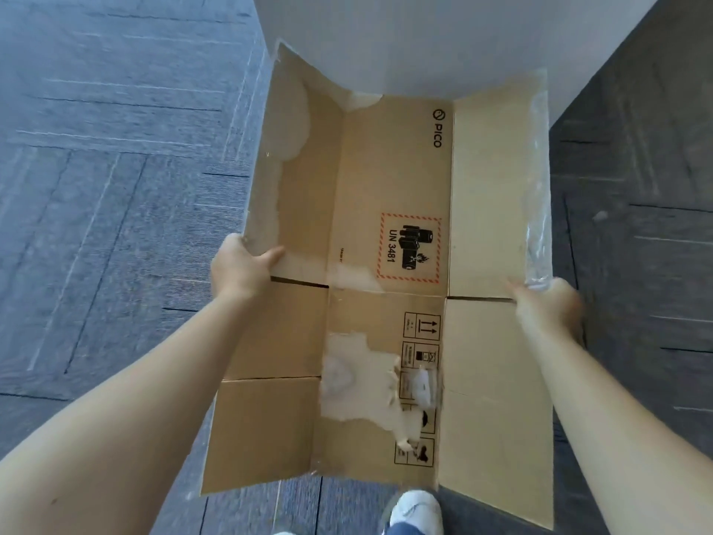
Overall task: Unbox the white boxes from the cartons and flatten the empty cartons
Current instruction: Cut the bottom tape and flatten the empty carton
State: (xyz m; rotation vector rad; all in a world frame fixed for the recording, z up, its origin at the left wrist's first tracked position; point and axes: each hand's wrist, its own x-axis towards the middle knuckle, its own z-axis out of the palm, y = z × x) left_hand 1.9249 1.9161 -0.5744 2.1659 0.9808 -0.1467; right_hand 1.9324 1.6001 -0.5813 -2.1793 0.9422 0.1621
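Head view: flattened carton (386, 264) held out in front, above grey carpet (115, 187), far edge reaching a white rounded surface (405, 40), perhaps a table top, though too cropped to tell. Left hand (241, 266) grasping the carton's left edge, thumb lying over the upper face near a slit between two flaps, fingers hidden beneath. Right hand (548, 307) gripping the carton's right edge near the matching slit, thumb on top, fingers wrapped out of sight under the board. Strip of clear tape (538, 179) clinging along the carton's far right edge. Printed hazard label (409, 247) near the carton's middle panel; torn paper patches on the left flap and on the near middle panel. White shoe (414, 511) showing just below the carton's near edge. No white boxes in view. Judged step: flattening, late on — carton already spread open and empty, panels close to one plane, side flaps angled slightly up. Next move, by judgement: pressing the panels fully flat or setting the sheet down, calling for both grips kept level so the loose flaps do not fold back, and for care with the sticky tape along the right edge.
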